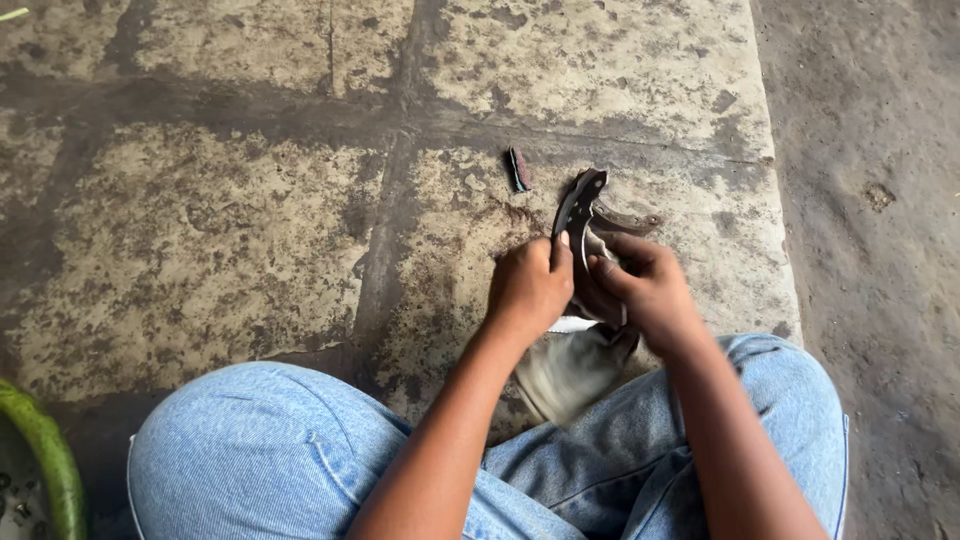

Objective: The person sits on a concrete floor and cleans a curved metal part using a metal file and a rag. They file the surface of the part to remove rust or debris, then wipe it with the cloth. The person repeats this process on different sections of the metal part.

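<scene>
While the person crouches over a stained concrete floor, both hands meet right of centre in the frame, and what a piece they have there: a curved metal brake shoe, dark, crescent-shaped, its rim thin and flat like a bent strap. It stands nearly upright, long axis running from the hands up toward the top of the frame and leaning slightly right, the upper tip arching over near the middle of the picture. The metal looks grimy and dull, with a paler edge along the curve and a small hole near the top end.

Left hand is curled tight around the lower part of the shoe, thumb pressed up against the inner edge. Right hand is closed on it from the other side, fingers wrapped over a bunched grey rag that hangs down, soft and crumpled, between the knees. A sliver of white shows beneath the left hand; what it belongs to, hard to tell.

Just beyond the shoe's tip, a second brownish curved metal piece lies flat on the floor. Up and left of it sits a small dark block with a reddish face. Faded blue jeans fill the bottom of the frame, and a green rounded rim pokes in at lower left.
</scene>
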